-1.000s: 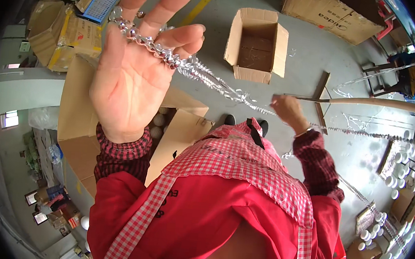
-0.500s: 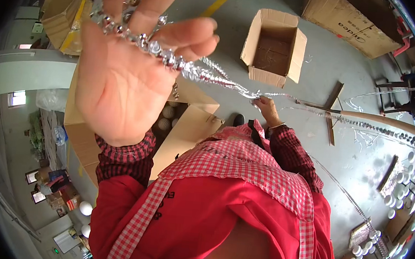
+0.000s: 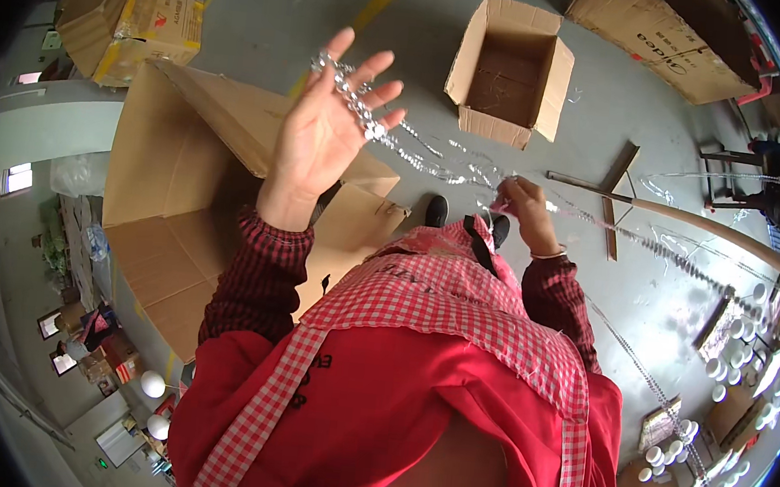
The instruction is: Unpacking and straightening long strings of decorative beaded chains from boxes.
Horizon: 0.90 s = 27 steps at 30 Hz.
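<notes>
Floor (image 3: 414, 69) surrounds a box (image 3: 557, 93) holding scraps (image 3: 499, 80); left hand (image 3: 317, 140), fingers (image 3: 376, 64) splayed, carries looped beads (image 3: 356, 106); right hand (image 3: 528, 214) curled at them, grip unclear.

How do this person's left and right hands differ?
The left hand is open, palm showing, fingers spread, silver strands looped over them; the right hand shows its back, fingers curled in by the strands. The left hand looks larger here than the right hand. A thin band circles the right wrist; none shows on the left. Both have dark red checked sleeves.

The left hand (image 3: 317, 149) has drawn away from the camera (looking smaller).
</notes>
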{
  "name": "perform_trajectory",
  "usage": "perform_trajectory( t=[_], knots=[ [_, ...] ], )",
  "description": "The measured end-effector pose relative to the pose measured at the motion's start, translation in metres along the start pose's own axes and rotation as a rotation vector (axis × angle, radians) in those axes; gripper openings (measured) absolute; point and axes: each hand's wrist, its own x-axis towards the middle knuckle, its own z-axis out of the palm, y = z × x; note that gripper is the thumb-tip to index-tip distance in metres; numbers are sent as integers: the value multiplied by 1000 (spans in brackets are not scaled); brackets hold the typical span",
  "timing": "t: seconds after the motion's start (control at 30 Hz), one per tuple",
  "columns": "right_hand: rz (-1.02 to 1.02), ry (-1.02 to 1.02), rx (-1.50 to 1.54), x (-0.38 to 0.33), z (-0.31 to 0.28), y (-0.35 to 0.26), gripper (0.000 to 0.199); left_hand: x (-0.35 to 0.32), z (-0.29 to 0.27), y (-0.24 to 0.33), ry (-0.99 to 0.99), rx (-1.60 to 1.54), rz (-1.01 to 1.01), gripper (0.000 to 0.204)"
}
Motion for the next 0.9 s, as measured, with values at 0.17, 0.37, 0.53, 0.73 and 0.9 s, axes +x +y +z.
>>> perform_trajectory(
  t=[0.17, 0.37, 0.53, 0.73, 0.9],
  knots=[
    [168, -93, 234, -5, -18, -8, 21, 1, -38, -22, 109, -99, -151, 41],
    [238, -9, -118, -6, -1, -47, 20, -2, -75, -41, 191, -65, -188, 41],
    [160, 41, -457, 0, -12, -28, 15, -5, -97, -57, 266, -47, -218, 41],
    [144, -51, -507, 4, -10, -46, 15, -24, -113, -77, 335, -55, -260, 41],
    [361, -186, 430, 8, -1, -69, 21, -46, -121, -104, 475, -17, -312, 45]
  ],
)
